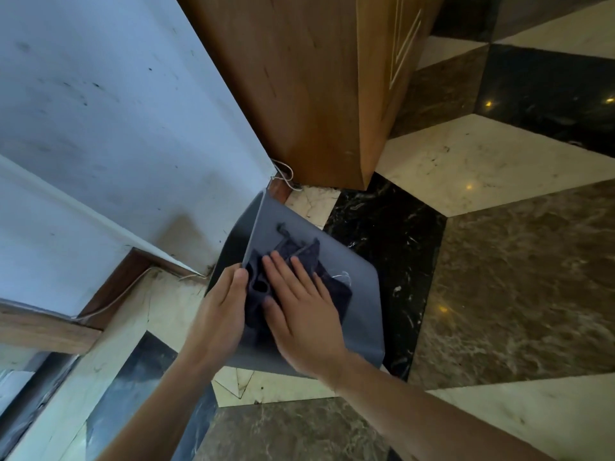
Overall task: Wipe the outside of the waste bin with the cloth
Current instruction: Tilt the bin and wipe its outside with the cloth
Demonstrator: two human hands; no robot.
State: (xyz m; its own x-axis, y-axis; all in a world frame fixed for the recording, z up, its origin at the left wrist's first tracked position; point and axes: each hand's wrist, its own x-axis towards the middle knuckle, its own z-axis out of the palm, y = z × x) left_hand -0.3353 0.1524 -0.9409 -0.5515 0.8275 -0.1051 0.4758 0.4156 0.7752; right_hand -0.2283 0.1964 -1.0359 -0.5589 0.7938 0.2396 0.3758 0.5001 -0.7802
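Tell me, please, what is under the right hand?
Under the right hand lies the dark cloth, pressed flat on the outside of the grey waste bin. The bin surface beneath the cloth is covered and cannot be seen.

Wooden cabinet (299, 94) stands ahead of me, flush against the scuffed white wall (100, 94). Thin cable (286, 176) loops at its base corner. Polished marble floor (499, 261) in cream, black and brown geometric tiles, glossy with light spots.
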